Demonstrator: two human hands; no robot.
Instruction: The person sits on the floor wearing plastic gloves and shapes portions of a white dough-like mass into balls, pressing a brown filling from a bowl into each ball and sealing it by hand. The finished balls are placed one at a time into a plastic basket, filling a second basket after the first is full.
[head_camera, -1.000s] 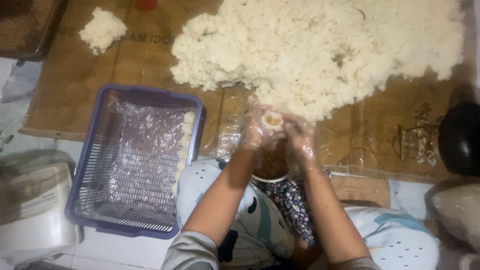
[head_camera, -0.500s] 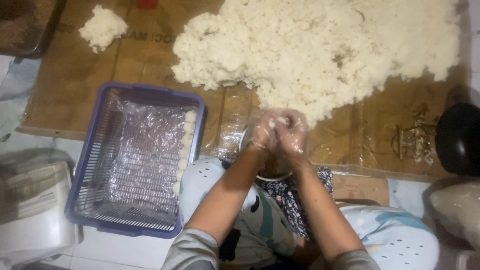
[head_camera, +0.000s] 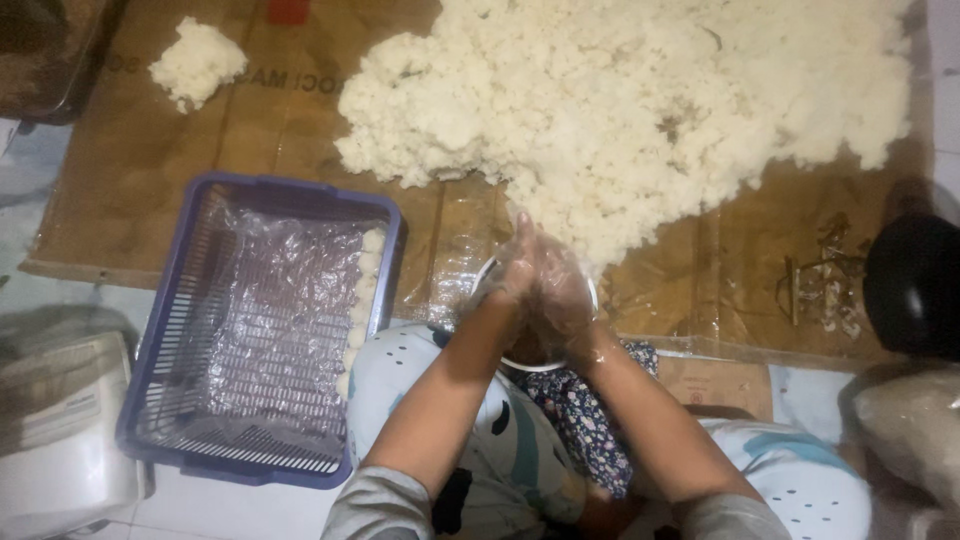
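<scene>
Fingers (head_camera: 527, 262) of both hands pressed flat together, palm to palm, in thin clear plastic gloves. Cupped shut around something between the palms; cannot see the thing itself, hidden by the fingers, probably a small lump of the white stuff. Left hand (head_camera: 515, 272) and right hand (head_camera: 562, 292) touching, held just above a small round white-rimmed bowl (head_camera: 540, 362) sitting between the knees, dark filling inside, mostly hidden by the wrists.

Just beyond the hands: large heap of white crumbly dough-like mash (head_camera: 640, 110) spread on a brown cardboard sheet (head_camera: 150, 170), near edge almost touching the fingertips. Small separate clump of the same white mash (head_camera: 197, 62) at the far left of the cardboard, well apart from the heap.

Left of the arms: purple slatted plastic basket lined with clear plastic film (head_camera: 180, 370). 1 row of small white balls (head_camera: 362, 290) along its right wall, roughly 7 or 8, count unsure. Rest of the liner bare.

Progress judgement: early. Only 1 row done, basket mostly unfilled, heap still huge. 1 piece apparently being shaped in the hands, not yet placed.

Far right: black round pot (head_camera: 912, 285), partly cut off by the frame.
</scene>
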